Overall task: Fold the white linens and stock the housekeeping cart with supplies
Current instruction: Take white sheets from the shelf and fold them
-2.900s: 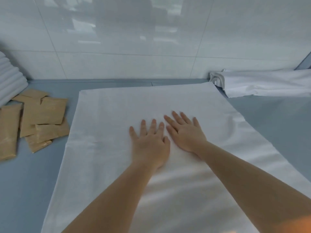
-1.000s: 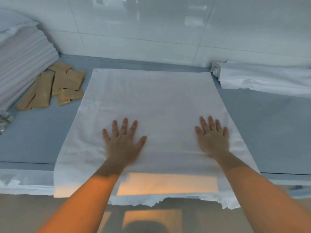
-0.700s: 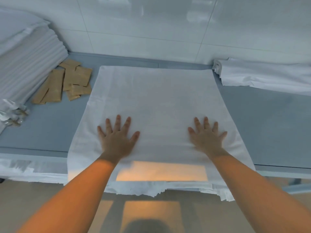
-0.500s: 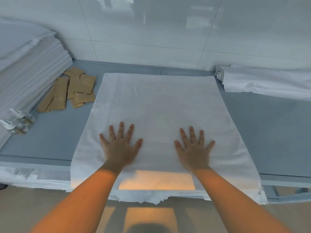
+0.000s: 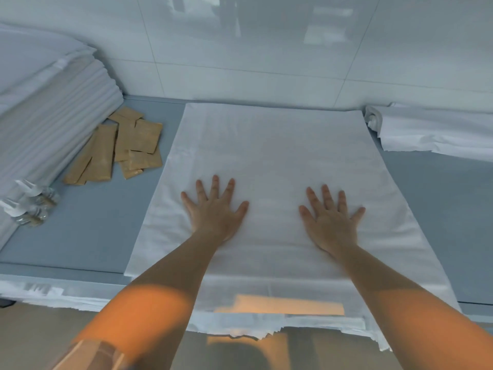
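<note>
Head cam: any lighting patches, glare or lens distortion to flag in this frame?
Head view: warm orange light falls across both forearms and the near edge of the white sheet; the glossy wall tiles show blurred reflections; wide-angle bending curves the table edge; left hand and right hand are sharp.

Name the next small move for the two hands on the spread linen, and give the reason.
Probably take hold of the near hem and fold it toward the wall. Both the left hand and right hand lie flat, fingers spread, on the white linen, which already looks smooth, while its near edge hangs over the table front.
</note>
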`<action>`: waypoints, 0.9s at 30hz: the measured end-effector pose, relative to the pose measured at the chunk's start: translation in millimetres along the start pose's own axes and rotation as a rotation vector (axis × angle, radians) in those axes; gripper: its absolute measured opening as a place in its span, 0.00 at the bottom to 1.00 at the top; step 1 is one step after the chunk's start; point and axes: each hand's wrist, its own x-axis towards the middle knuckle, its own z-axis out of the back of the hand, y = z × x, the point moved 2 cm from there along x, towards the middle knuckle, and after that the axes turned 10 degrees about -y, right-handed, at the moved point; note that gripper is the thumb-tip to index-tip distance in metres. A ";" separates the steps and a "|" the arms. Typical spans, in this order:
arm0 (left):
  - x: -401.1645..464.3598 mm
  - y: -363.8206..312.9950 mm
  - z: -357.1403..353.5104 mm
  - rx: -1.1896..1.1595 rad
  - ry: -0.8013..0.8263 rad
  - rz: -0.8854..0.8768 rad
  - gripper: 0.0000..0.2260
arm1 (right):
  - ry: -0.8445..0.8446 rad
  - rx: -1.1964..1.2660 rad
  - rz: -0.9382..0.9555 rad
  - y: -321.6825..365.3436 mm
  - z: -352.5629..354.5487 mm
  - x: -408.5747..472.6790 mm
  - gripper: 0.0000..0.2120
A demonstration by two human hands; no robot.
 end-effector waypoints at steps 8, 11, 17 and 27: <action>-5.2 -49.0 4.8 -0.101 0.041 -0.255 0.26 | 0.057 0.137 0.068 59.4 9.1 7.5 0.24; -23.6 -44.0 -5.7 -0.043 0.042 -0.252 0.27 | -0.039 0.131 0.215 96.7 2.0 -16.3 0.24; -17.9 59.4 -6.4 -0.076 0.005 0.004 0.32 | -0.022 0.074 0.167 88.8 -2.3 -16.2 0.24; -55.3 4.6 13.1 -0.196 0.044 -0.041 0.24 | 0.029 0.129 0.299 150.6 -1.6 -51.3 0.24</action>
